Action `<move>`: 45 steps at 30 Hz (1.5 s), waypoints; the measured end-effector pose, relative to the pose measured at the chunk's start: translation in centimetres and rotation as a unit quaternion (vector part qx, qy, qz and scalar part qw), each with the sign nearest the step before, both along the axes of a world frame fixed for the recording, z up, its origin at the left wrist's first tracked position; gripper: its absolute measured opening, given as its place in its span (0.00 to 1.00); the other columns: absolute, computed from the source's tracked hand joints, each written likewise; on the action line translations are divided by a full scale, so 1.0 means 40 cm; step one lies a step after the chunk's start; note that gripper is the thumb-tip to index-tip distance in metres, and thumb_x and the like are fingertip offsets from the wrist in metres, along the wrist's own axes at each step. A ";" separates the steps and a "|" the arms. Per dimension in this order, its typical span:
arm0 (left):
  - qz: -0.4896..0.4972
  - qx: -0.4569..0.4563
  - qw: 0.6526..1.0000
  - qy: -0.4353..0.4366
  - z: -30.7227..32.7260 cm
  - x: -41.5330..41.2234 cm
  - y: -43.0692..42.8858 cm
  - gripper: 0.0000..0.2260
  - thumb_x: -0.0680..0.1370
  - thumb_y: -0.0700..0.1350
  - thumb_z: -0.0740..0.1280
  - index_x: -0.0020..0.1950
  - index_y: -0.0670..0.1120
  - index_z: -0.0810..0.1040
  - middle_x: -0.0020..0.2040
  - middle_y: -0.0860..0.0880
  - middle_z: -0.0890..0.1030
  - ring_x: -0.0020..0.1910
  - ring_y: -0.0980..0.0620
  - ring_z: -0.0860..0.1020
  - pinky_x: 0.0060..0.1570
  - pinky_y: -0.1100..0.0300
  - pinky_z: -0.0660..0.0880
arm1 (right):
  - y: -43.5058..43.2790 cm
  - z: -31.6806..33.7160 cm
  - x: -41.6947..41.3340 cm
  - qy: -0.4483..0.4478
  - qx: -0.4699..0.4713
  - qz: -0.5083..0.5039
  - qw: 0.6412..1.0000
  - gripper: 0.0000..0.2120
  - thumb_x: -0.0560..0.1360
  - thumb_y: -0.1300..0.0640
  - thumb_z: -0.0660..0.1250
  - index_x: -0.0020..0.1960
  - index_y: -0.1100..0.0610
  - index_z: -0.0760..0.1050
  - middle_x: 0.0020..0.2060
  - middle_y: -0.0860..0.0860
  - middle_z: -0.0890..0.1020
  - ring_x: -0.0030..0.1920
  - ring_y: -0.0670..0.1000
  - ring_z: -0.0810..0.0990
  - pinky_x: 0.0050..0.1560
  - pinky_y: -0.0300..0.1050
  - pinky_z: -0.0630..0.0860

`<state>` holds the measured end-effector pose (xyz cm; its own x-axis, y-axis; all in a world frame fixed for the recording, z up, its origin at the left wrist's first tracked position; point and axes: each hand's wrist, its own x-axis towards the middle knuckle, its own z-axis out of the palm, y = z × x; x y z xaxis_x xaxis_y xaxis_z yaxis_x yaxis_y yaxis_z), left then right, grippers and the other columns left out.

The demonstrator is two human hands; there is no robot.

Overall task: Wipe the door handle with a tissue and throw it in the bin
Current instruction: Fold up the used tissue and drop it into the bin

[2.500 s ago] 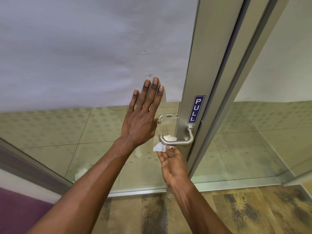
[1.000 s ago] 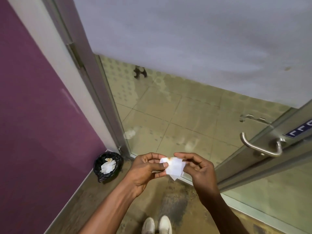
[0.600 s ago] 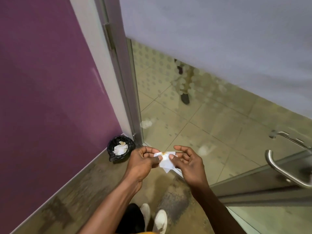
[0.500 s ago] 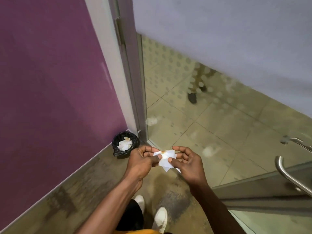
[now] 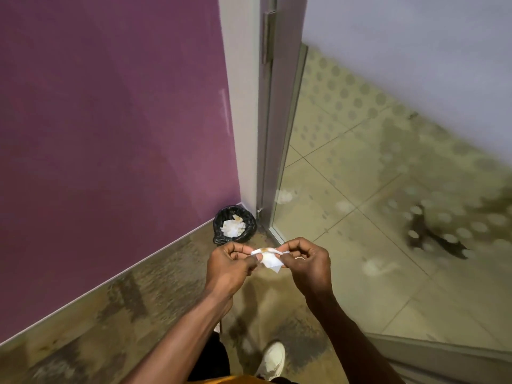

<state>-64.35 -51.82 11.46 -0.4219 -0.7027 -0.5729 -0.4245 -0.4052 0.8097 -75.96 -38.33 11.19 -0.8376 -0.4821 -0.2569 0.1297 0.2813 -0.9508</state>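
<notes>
Head cam was looking down at both hands held out in front of the body, pinching a small white tissue (image 5: 268, 257) between them. Left hand (image 5: 228, 266) had it by its left end with thumb and fingers curled closed, right hand (image 5: 307, 263) had the right end the same way, other fingers tucked in. The tissue was stretched so its long axis ran pretty much left to right, with a loose flap hanging down and pointing at the floor. There was a yellowish-brown smudge along its top edge.

Bin (image 5: 235, 224) sat on the floor in the corner where the purple wall (image 5: 110, 134) met the door frame (image 5: 273, 120), lined with a black bag and already holding some crumpled white paper. It was beyond the hands and a bit to the left, not touching anything they held.

Compared with half a second before, the view had swung further left: the door handle that was still at the right edge had dropped out of shot, and the bin showed closer to the hands. The tissue looked more pulled out sideways than the bunched-up shape earlier. One white shoe (image 5: 273, 358) showed at the bottom.
</notes>
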 end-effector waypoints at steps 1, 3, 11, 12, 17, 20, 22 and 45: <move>0.011 0.014 1.000 -0.004 -0.006 0.003 -0.027 0.07 0.75 0.33 0.82 0.50 0.37 0.87 0.38 0.40 0.90 0.34 0.50 0.85 0.36 0.59 0.83 | -0.027 -0.003 0.001 0.003 -0.006 0.007 1.000 0.09 0.69 0.70 0.76 0.40 0.56 0.87 0.34 0.55 0.88 0.33 0.52 0.84 0.38 0.49 0.80; 0.027 0.044 0.999 -0.006 -0.018 0.009 -0.083 0.05 0.77 0.30 0.78 0.51 0.36 0.87 0.41 0.38 0.91 0.35 0.49 0.86 0.38 0.58 0.85 | -0.074 -0.008 0.004 0.024 -0.026 0.026 0.999 0.08 0.71 0.72 0.78 0.40 0.60 0.88 0.39 0.58 0.89 0.36 0.55 0.87 0.41 0.52 0.84; 0.031 0.164 0.983 0.073 -0.064 0.039 -0.328 0.06 0.81 0.38 0.73 0.49 0.39 0.91 0.44 0.38 0.91 0.40 0.45 0.90 0.41 0.56 0.87 | -0.276 -0.041 0.025 0.042 -0.030 0.036 0.998 0.05 0.72 0.69 0.77 0.40 0.62 0.89 0.39 0.57 0.89 0.41 0.57 0.87 0.42 0.38 0.81; 0.029 0.171 0.982 0.078 -0.070 0.040 -0.358 0.07 0.81 0.39 0.75 0.46 0.41 0.92 0.43 0.40 0.91 0.39 0.47 0.90 0.40 0.57 0.86 | -0.301 -0.046 0.029 0.045 -0.028 0.032 0.998 0.03 0.72 0.66 0.77 0.41 0.61 0.89 0.39 0.56 0.89 0.41 0.57 0.87 0.42 0.38 0.81; 0.008 0.161 0.984 0.070 -0.114 0.037 -0.501 0.06 0.76 0.30 0.79 0.48 0.40 0.88 0.40 0.42 0.90 0.40 0.47 0.89 0.42 0.60 0.86 | -0.419 -0.096 0.045 0.045 0.020 0.025 0.998 0.06 0.72 0.64 0.82 0.42 0.56 0.87 0.39 0.52 0.89 0.42 0.54 0.88 0.46 0.47 0.85; -0.006 0.169 0.984 0.056 -0.143 0.024 -0.564 0.07 0.77 0.28 0.76 0.49 0.39 0.86 0.38 0.44 0.89 0.38 0.49 0.88 0.41 0.62 0.86 | -0.474 -0.134 0.046 0.014 0.032 0.007 0.999 0.11 0.70 0.67 0.82 0.44 0.54 0.84 0.41 0.52 0.89 0.43 0.56 0.88 0.45 0.50 0.86; -0.012 0.174 0.984 0.046 -0.164 0.009 -0.589 0.09 0.78 0.27 0.75 0.46 0.40 0.85 0.38 0.44 0.88 0.39 0.49 0.87 0.37 0.64 0.85 | -0.502 -0.163 0.038 0.015 0.036 0.002 0.999 0.13 0.70 0.67 0.82 0.49 0.55 0.84 0.43 0.53 0.89 0.44 0.58 0.87 0.45 0.54 0.86; -0.258 -0.108 0.916 -0.288 -0.827 -0.048 -0.843 0.05 0.81 0.46 0.76 0.51 0.45 0.85 0.54 0.42 0.90 0.57 0.42 0.87 0.56 0.56 0.79 | -0.805 -0.848 -0.304 0.107 0.288 0.113 0.945 0.02 0.75 0.62 0.79 0.46 0.57 0.88 0.44 0.55 0.90 0.44 0.56 0.87 0.49 0.48 0.82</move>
